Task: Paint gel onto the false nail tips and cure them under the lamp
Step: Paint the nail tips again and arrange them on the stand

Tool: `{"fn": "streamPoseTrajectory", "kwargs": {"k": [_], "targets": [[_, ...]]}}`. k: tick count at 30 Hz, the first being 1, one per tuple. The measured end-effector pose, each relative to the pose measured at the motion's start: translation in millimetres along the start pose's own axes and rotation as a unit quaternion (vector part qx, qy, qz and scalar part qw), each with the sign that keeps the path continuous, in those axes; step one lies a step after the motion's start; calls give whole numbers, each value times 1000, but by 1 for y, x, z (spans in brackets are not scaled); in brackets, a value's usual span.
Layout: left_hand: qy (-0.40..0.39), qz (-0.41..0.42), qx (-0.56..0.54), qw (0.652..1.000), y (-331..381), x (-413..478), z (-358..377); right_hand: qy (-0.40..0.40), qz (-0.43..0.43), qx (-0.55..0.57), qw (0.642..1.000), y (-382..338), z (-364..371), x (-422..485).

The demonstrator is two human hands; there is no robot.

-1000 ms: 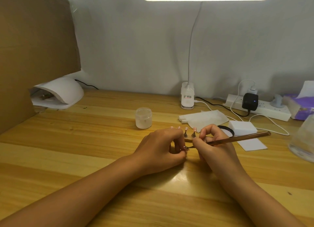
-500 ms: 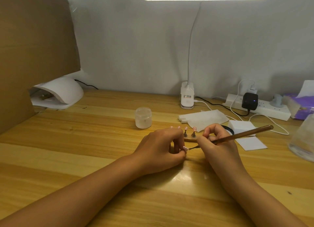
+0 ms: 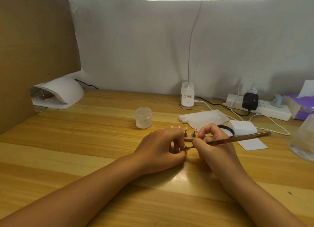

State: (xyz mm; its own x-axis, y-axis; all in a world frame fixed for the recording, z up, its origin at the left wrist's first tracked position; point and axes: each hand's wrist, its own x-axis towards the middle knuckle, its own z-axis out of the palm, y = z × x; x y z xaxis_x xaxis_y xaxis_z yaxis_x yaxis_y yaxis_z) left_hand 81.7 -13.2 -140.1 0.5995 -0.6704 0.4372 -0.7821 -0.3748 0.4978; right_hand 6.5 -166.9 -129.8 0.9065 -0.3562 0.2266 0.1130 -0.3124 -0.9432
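Note:
My left hand [image 3: 161, 147] pinches a small nail tip [image 3: 184, 147] on its stand just above the wooden table [image 3: 85, 141]. My right hand [image 3: 215, 145] grips a brown brush [image 3: 241, 138], whose bristle end touches that tip. Behind my hands a wooden strip holds several pink nail tips [image 3: 190, 130] on little stands, partly hidden by my fingers. A white gel jar [image 3: 143, 117] stands behind my left hand. The white curing lamp [image 3: 57, 94] sits at the far left.
A brown cardboard panel [image 3: 34, 48] stands at the left. A clip lamp [image 3: 186, 99], a power strip [image 3: 258, 107] with cables, white wipes [image 3: 203, 118], a white block [image 3: 243, 127], a black ring [image 3: 227, 129], a tissue pack [image 3: 302, 106] and a clear container [image 3: 304, 140] fill the right.
The brush's far end has tipped slightly up and down while its bristles stay at the pinched nail tip. My left hand has held still.

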Motion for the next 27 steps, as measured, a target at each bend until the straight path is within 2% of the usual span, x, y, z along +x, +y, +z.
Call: {"fn": "streamPoseTrajectory", "kwargs": {"k": [10,16,21,27], "targets": [[-6,3,5,1000,-1,0,0,46,-9,-56,997,2,-1,1],[-9,4,17,1000,1,0,0,74,5,40,996,0,-5,1],[4,8,40,999,2,-2,1,45,-1,113,993,-8,-6,-4],[7,21,61,998,6,-2,-1,37,21,72,997,-5,-5,-4]]}}
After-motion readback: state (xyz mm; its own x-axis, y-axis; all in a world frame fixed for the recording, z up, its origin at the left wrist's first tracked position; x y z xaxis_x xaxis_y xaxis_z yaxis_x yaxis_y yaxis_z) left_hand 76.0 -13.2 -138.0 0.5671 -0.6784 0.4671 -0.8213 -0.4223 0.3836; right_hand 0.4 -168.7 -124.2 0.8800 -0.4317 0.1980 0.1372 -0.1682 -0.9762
